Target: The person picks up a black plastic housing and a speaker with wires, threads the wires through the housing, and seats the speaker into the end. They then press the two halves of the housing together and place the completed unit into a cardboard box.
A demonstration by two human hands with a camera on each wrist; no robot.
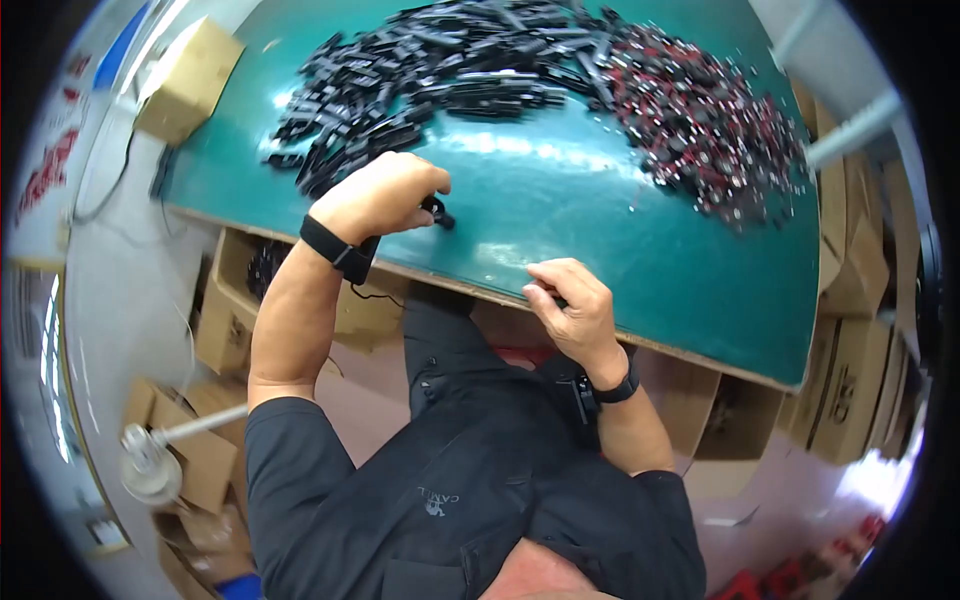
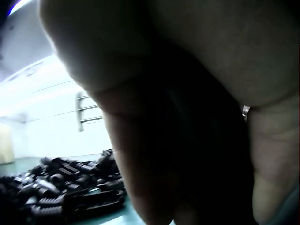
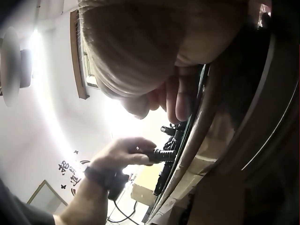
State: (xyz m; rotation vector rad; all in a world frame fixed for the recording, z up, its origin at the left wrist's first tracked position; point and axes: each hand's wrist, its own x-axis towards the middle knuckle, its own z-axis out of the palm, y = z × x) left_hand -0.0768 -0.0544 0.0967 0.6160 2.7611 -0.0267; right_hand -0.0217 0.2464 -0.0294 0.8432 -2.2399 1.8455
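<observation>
My left hand [image 1: 385, 192] is over the table near its front edge, gripping a black ribbed piece [image 1: 438, 212] between thumb and fingers. From the right wrist view, the ribbed end of that black piece [image 3: 165, 155] sticks out past the fingertips, close to the tabletop. In the left wrist view, dark fingers [image 2: 126, 154] fill most of the picture and the piece is lost in shadow. My right hand [image 1: 578, 308] rests by the table's front edge with its fingers loosely bent and the thumb apart from them; no held thing shows.
Across the back of the green table [image 1: 560, 215] spreads a heap of black plastic parts [image 1: 400, 75]. Beside it at the right lies a pile of small red, black and shiny pieces [image 1: 700, 125]. A cardboard box [image 1: 190, 80] stands at the far left corner; open cartons [image 1: 735, 415] sit below the edge.
</observation>
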